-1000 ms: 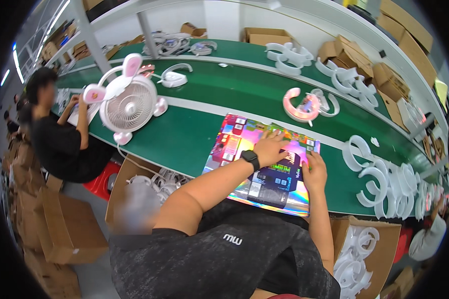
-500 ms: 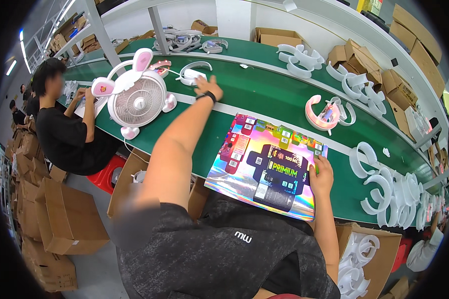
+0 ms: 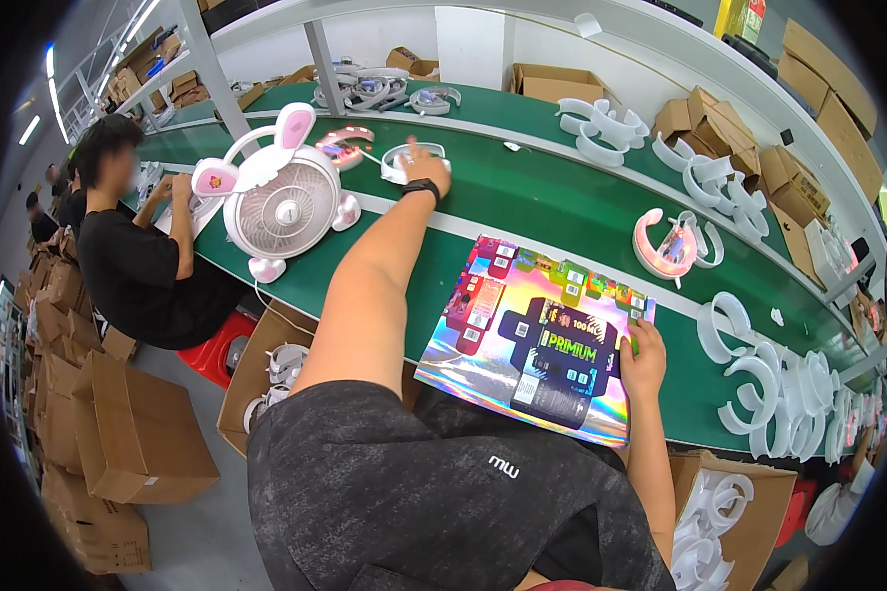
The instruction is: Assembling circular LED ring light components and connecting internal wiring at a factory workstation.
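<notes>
My left hand (image 3: 428, 169), with a black band on its wrist, reaches far across the green bench to a white curved band-shaped piece (image 3: 396, 165). Its fingers are spread over the right end of the piece; whether they press on it is hard to see. My right hand (image 3: 644, 361) rests on the right edge of a shiny printed sheet (image 3: 463, 366), fingers stretched out. Box outlines are printed on this sheet, and its near edge hangs over my lap. Left of the reaching hand stands a round white fan (image 3: 284, 211) with pink rabbit ears.
A lit pink-white curved device (image 3: 664, 246) sits beyond the sheet. White curved shells (image 3: 798, 394) cluster at the right, more (image 3: 710, 182) on the raised ledge. A carton (image 3: 749, 507) of shells stands below right. At the left sits a co-worker (image 3: 133, 241).
My left hand has shifted slightly onto the white curved piece, one finger now raised. The view has moved a little; my right hand stays at the sheet's edge.
</notes>
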A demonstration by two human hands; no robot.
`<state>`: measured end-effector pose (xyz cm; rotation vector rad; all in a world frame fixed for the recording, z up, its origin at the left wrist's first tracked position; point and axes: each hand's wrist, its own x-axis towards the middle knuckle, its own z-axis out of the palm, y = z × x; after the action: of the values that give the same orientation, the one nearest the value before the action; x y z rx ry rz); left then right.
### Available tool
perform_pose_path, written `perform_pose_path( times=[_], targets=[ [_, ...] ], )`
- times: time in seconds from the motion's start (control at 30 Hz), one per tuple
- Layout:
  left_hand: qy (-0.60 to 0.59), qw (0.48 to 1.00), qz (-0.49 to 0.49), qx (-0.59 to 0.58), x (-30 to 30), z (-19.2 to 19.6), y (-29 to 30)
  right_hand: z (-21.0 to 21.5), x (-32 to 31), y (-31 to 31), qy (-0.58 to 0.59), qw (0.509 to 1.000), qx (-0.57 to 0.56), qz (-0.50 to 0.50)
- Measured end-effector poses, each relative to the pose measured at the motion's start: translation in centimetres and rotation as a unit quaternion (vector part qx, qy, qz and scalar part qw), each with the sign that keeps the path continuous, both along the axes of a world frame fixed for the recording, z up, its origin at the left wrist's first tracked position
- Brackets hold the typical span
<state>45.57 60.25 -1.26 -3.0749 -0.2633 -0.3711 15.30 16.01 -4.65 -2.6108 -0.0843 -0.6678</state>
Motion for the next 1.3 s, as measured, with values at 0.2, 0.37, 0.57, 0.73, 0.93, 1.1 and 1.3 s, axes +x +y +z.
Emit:
perform_pose_path(
  times=[0.2,0.37,0.57,0.73,0.93,1.1,1.3],
  targets=[
    [-0.126,0.972,-0.194,-0.049,-8.0,8.2,-11.1,0.2,-0.2,0.0,0.002,1.0,-0.006,-0.013],
    [-0.107,0.91,-0.393,-0.083,-14.8,6.5,-15.7,0.3,0.3,-0.3,0.013,1.0,0.003,-0.009],
    [0.121,0.749,-0.365,-0.539,-10.0,2.7,-10.9,2.0,0.4,-0.7,0.131,0.99,0.04,0.027],
    [0.075,0.968,-0.181,-0.159,-4.2,-0.7,-0.5,5.3,1.4,4.6,0.065,0.993,0.04,0.092],
    [-0.008,0.971,-0.226,-0.082,-4.6,-1.3,-1.3,4.8,4.8,11.1,0.068,0.976,0.01,0.204],
    [-0.005,0.943,-0.312,-0.119,-5.8,-1.2,-2.8,2.9,7.8,13.7,0.068,0.982,-0.042,0.174],
    [-0.196,0.9,-0.379,-0.09,-8.8,2.7,-5.2,4.8,7.4,11.3,0.017,0.985,0.081,0.15]
  ],
)
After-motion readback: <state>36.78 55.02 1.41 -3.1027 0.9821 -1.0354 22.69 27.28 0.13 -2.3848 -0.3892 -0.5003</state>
